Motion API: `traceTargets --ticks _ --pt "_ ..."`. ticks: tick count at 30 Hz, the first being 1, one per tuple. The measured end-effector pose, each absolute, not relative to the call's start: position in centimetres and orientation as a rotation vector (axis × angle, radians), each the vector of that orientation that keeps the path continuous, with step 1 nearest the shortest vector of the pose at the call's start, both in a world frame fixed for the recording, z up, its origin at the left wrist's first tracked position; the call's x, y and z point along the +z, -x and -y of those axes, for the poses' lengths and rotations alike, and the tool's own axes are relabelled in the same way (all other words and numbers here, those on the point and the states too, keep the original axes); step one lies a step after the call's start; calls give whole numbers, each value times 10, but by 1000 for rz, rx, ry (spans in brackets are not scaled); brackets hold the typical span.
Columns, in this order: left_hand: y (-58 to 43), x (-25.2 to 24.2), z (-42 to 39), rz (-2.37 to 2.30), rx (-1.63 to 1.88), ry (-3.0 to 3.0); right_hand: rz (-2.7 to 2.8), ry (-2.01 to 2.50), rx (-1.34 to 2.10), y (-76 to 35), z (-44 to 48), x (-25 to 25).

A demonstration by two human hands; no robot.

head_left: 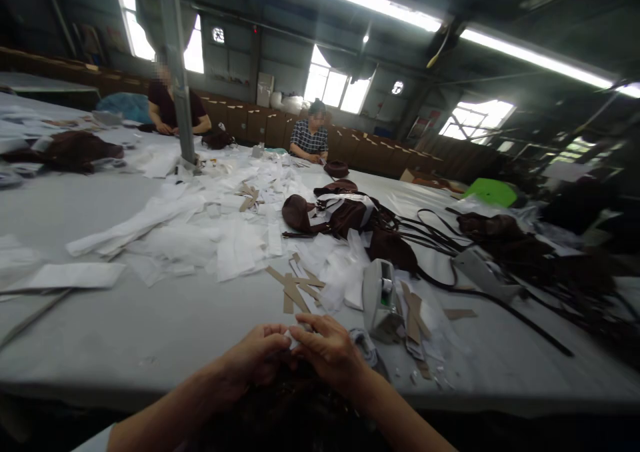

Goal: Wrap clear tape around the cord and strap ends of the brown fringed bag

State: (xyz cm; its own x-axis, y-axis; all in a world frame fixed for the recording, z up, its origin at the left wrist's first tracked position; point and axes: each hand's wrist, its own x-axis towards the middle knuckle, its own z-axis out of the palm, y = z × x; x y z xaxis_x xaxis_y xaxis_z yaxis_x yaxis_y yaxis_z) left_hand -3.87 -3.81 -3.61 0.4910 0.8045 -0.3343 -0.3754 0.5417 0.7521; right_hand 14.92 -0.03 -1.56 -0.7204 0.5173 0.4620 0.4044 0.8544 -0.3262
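At the table's front edge, my left hand (260, 352) and my right hand (327, 349) meet, fingers bent toward each other. Both pinch a small white piece (293, 338) between them. Under the hands lies a dark brown item (295, 405), mostly in shadow, its shape hard to make out. Just right of my right hand stands a grey tape dispenser (380, 302). Tan strips (295, 291) lie beyond the fingertips.
Brown leather bags with long straps (350, 215) cover the middle right of the grey table (150, 332). White paper sheets (200, 239) spread at centre left. Two people sit across the table, one beside a metal post (177, 72). A green item (493, 192) lies far right.
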Motion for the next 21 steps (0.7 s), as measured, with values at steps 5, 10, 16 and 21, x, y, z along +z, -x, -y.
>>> traceTargets --ticks 5,10,16,21 --pt "46 -49 40 -821 850 -669 2055 1159 482 -199 -19 -22" --pt "48 -59 39 -814 870 -653 1200 1812 434 -300 -59 -33" --pt "41 -60 41 -823 946 -663 1084 1927 709 -322 -80 -60" --pt "46 -58 44 -821 948 -647 1026 1818 762 -311 -88 -65"
